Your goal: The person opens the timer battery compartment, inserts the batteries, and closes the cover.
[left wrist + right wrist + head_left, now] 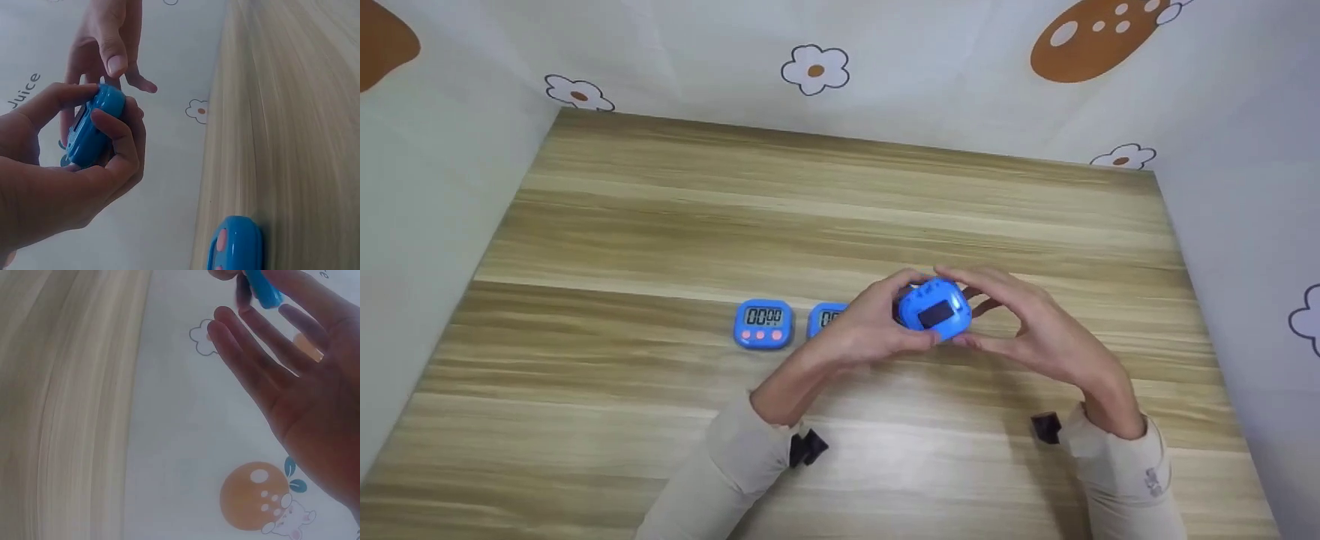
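My left hand [877,319] grips a blue digital timer [949,319] above the table, fingers curled about its edges. The timer's back, with a dark rectangle on it, faces up in the head view. At its right side is my right hand [1039,319], fingers fairly straight, thumb and forefinger close to the rim; whether they touch it is hard to tell. In the right wrist view only an end of the held timer [264,291] shows. A second blue timer [763,324] with pink buttons lies face up on the table, and a third timer [823,319] is partly hidden behind my left hand.
The wood-grain table [810,217] is bordered by pale walls [922,82] with flower and orange prints at the back and both sides. Small black pieces [808,448] sit at both sleeve cuffs.
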The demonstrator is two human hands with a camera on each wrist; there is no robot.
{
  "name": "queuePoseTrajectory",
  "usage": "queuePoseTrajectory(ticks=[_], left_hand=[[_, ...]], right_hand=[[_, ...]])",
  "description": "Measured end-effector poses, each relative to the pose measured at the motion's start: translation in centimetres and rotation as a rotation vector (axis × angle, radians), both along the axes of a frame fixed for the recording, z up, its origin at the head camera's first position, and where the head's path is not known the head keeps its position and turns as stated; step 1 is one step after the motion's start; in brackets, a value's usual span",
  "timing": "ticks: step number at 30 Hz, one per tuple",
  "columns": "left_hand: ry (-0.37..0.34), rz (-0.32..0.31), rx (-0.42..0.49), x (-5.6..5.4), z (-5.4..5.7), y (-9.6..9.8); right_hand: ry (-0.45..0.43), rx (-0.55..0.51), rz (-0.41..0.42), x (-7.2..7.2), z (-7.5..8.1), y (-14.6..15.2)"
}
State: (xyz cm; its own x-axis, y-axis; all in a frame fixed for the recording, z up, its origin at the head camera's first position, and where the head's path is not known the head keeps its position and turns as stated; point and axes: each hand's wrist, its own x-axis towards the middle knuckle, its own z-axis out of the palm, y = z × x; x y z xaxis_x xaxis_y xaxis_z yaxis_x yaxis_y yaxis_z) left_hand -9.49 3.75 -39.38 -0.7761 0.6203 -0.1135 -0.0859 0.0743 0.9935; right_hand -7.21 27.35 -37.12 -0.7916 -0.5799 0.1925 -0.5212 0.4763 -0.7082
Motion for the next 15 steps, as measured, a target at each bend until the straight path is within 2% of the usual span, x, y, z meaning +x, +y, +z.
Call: queuePoseTrajectory(ticks=[3,6,9,15], left_hand=[[0.057,-0.004,-0.006,0.0,0.0,-0.1],[0.171,0.020,-0.035,0.2,0.0,-0.1],[0.260,0.042,-0.076,0.3,0.1,0.0],[0.310,0.042,-0.107,0.4,0.2,0.1]], right_hand=[[0.020,0.061,-0.065,-0.2,-0.7,0.2],[0.020,0.103,-0.150,-0.3,-1.1,0.3],[0.008,0.123,-0.186,-0.3,-1.2,0.2],[0.000,0.147,-0.195,-0.3,-1.4,0.2]])
